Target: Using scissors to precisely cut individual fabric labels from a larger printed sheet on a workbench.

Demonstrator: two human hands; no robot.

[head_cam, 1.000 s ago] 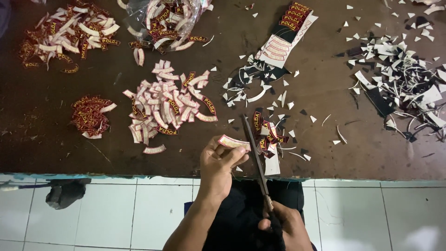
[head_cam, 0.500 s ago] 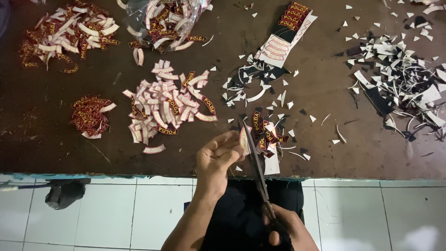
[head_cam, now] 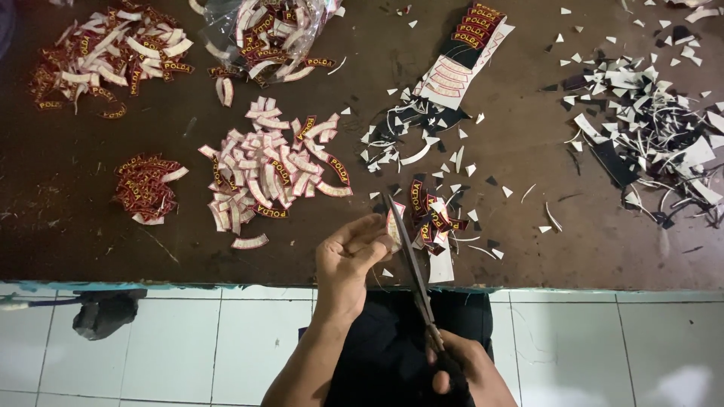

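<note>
Small curved white-backed patch [head_cam: 394,224], pinched edge-on in the left hand [head_cam: 351,260] fingertips at the brown tabletop [head_cam: 90,226] near edge, so its rim meets the blades. At its 5 o'clock, long steel scissors [head_cam: 413,271] run down to the right hand [head_cam: 464,373], closed round the handles. At 1 o'clock: small heap of red-and-gold cut patches [head_cam: 430,218].

Dark brown table [head_cam: 90,226] — heaped with curved patches [head_cam: 268,169] and offcuts [head_cam: 648,136].
</note>
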